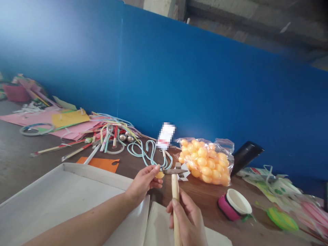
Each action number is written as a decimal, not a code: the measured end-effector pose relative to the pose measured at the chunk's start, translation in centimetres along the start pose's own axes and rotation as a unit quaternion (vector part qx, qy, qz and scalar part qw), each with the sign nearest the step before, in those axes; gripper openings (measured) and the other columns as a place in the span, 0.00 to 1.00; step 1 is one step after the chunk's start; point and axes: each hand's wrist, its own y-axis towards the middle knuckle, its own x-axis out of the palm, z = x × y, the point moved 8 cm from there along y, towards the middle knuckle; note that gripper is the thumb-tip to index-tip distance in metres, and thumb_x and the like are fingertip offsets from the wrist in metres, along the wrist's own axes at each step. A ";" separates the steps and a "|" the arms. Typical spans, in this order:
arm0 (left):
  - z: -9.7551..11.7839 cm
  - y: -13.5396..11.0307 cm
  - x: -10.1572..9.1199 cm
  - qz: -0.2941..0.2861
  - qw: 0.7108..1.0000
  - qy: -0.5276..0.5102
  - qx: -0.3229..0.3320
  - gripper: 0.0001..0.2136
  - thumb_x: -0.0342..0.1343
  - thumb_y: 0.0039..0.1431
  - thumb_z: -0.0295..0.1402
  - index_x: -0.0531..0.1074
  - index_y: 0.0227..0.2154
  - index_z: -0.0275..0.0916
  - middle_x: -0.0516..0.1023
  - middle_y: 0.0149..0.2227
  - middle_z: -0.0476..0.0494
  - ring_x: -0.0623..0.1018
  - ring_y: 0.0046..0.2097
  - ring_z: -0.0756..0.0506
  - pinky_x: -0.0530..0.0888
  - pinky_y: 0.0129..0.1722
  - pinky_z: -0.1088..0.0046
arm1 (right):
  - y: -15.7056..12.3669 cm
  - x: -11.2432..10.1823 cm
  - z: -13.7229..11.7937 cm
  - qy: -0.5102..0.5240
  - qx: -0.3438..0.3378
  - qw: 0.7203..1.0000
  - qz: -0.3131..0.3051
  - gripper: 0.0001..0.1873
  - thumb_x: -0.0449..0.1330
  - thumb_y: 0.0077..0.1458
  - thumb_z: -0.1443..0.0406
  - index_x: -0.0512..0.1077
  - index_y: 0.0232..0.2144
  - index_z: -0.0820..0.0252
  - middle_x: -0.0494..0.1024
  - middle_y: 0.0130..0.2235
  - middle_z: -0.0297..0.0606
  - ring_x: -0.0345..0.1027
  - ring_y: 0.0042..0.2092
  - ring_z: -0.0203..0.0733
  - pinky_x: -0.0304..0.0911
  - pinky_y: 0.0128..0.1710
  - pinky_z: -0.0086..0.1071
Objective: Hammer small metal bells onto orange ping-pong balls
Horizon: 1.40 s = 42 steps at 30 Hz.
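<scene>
My left hand (pixel 145 182) pinches a small orange ball (pixel 160 174) between thumb and fingers, just above the brown table (pixel 15 160). My right hand (pixel 188 220) is wrapped round the wooden handle of a small hammer (pixel 175 191). The hammer's dark metal head (pixel 175 171) lies level right beside the ball, touching or almost touching it. Behind them sits a clear plastic bag of orange balls (pixel 205 160).
A white tray (pixel 64 198) lies under my left arm. A pink and white cup (pixel 234 204) stands to the right, a black cylinder (pixel 246 155) behind it. Teal cords (pixel 143 150), sticks, coloured paper and straws are scattered along the blue wall (pixel 179 85).
</scene>
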 end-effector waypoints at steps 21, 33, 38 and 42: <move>-0.2 -0.1 -0.5 0.044 0.998 0.041 0.004 0.17 0.60 0.45 0.44 0.67 0.31 0.36 0.71 0.27 0.49 0.74 0.27 0.53 0.74 0.26 0.78 | 0.3 -0.1 0.5 0.019 0.026 0.999 0.014 0.20 0.57 0.50 0.53 0.69 0.38 0.62 0.69 0.22 0.32 0.56 0.16 0.31 0.49 0.15 0.24; -0.2 0.0 -0.6 0.051 0.998 0.048 0.011 0.17 0.61 0.45 0.44 0.66 0.31 0.36 0.70 0.28 0.50 0.74 0.27 0.52 0.74 0.26 0.77 | 0.3 0.0 0.7 0.019 0.036 0.999 0.010 0.18 0.56 0.50 0.52 0.69 0.32 0.62 0.68 0.22 0.32 0.56 0.15 0.30 0.50 0.14 0.24; -0.2 0.0 -0.6 0.052 0.998 0.045 0.011 0.17 0.61 0.45 0.44 0.66 0.31 0.37 0.71 0.27 0.49 0.74 0.27 0.52 0.73 0.25 0.78 | 0.3 0.3 0.8 0.021 0.028 0.999 -0.001 0.17 0.56 0.51 0.53 0.69 0.30 0.62 0.68 0.22 0.33 0.56 0.16 0.31 0.49 0.15 0.23; -0.2 0.0 -0.6 0.053 0.998 0.038 0.011 0.17 0.61 0.44 0.44 0.66 0.30 0.37 0.71 0.27 0.50 0.74 0.27 0.52 0.73 0.25 0.78 | 0.2 0.3 0.6 0.012 0.031 0.999 0.007 0.18 0.56 0.50 0.51 0.69 0.30 0.62 0.68 0.22 0.33 0.54 0.15 0.30 0.49 0.15 0.24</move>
